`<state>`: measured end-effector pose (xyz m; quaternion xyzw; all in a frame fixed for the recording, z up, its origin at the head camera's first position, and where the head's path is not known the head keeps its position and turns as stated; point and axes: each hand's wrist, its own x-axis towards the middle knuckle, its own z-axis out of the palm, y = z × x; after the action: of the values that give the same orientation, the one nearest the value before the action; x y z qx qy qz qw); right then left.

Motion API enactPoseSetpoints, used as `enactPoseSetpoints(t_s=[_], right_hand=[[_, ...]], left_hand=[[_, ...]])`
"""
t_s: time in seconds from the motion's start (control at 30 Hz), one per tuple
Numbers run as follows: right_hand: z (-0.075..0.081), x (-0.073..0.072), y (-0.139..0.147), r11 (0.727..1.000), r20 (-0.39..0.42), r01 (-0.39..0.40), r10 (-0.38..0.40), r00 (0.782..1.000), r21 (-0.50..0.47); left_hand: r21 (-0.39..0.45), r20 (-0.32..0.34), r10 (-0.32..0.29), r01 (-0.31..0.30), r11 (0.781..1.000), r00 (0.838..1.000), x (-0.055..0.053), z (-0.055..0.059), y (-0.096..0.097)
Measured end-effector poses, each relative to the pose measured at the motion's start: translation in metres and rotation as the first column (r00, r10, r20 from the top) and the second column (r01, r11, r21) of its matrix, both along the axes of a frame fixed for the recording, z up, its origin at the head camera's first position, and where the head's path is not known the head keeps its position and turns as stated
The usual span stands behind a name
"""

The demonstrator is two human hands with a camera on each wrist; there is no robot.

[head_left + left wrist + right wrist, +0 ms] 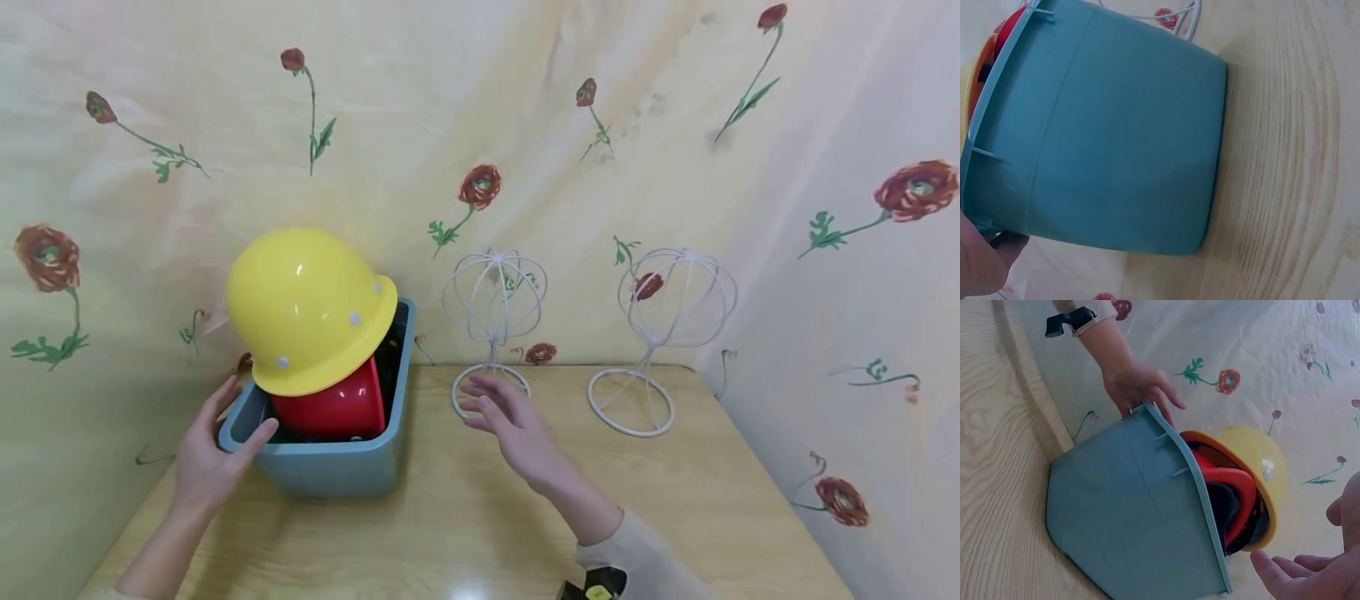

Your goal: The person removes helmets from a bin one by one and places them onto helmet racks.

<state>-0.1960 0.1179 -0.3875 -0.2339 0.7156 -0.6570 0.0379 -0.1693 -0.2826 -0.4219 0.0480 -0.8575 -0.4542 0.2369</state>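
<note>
A yellow hard hat (303, 304) sits tilted on top of a red helmet (337, 404) inside a blue-green plastic bin (337, 471). At the bin's near left corner, my left hand (206, 454) holds the rim, thumb toward the front side and fingers along the left. The right wrist view also shows that left hand (1138, 384) at the corner, some fingers below the rim. My right hand (517, 429) hovers to the right of the bin with nothing in it, fingers extended. Black padding shows inside the helmets in the right wrist view.
Two white wire stands with ball-shaped tops are at the back of the wooden table (465, 517): one stand (492, 325) behind my right hand, another stand (637, 383) farther right. Flower-patterned covering (390, 125) hangs behind the table and along the sides.
</note>
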Motion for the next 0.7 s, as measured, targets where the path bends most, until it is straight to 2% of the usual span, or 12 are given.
enactPoseSetpoints(t_s=[0.17,0.33,0.43,0.53,0.7], right_hand=[[0.012,-0.012,-0.015,0.999,0.06,-0.027,0.03,0.998,-0.047],[0.028,-0.031,-0.03,0.995,0.115,-0.028,0.039,0.993,-0.092],[0.03,-0.04,-0.04,0.993,0.156,-0.019,0.037,0.987,-0.118],[0.029,-0.047,-0.052,0.99,0.188,-0.042,0.067,0.98,-0.136],[0.033,-0.057,-0.069,0.979,0.217,-0.079,0.12,0.969,-0.189]], left_hand=[[0.014,-0.019,0.016,-0.015,1.0,1.0,-0.003,-0.005,0.003],[0.013,-0.026,0.032,-0.032,0.999,0.999,-0.008,-0.006,0.0],[0.003,0.006,0.032,-0.032,0.999,0.999,-0.009,-0.011,-0.001],[0.0,0.035,0.059,-0.059,0.998,0.998,-0.006,-0.016,-0.001],[0.023,0.02,0.073,-0.074,0.997,0.997,-0.009,-0.018,0.0]])
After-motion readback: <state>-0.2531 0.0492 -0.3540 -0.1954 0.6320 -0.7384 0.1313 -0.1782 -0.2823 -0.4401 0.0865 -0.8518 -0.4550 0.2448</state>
